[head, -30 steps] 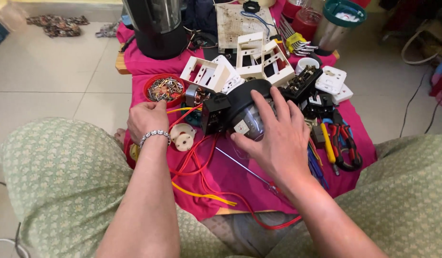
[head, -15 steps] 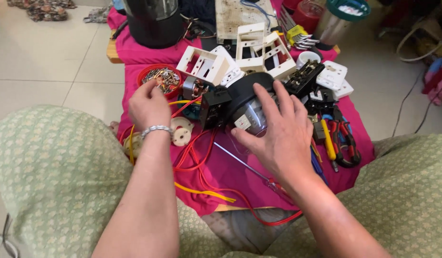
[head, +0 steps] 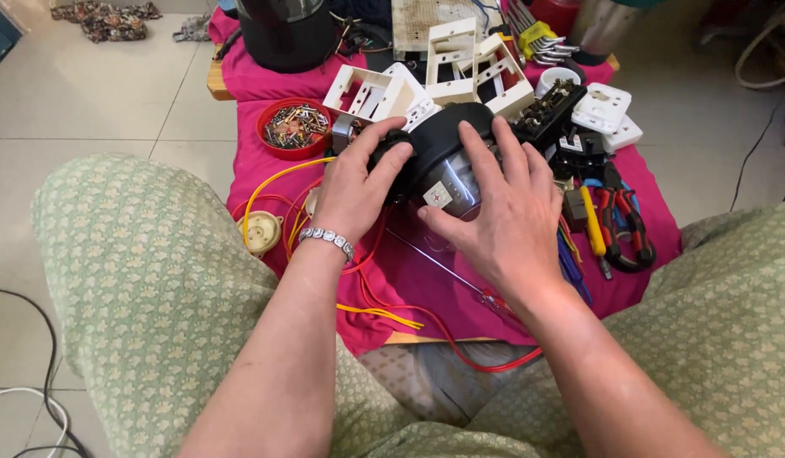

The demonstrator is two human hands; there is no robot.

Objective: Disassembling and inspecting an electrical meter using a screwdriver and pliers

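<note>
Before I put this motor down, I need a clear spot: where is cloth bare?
Bare pink cloth lies between the red bowl of screws and the cream round part. A smaller patch sits near the front edge, crossed by red wires. The far end and the pliers side are crowded.

This looks like a home turned into a small electrical repair corner. The floor [head: 112, 93] is pale household tile, and the person sits low beside a short wooden surface [head: 216, 80] draped in pink cloth [head: 426, 280]. On it lie white switch boxes [head: 460, 59], a red bowl of screws [head: 295, 127], pliers [head: 622, 225], loose red and yellow wires [head: 384, 314] and a black appliance base [head: 286, 38].
</note>
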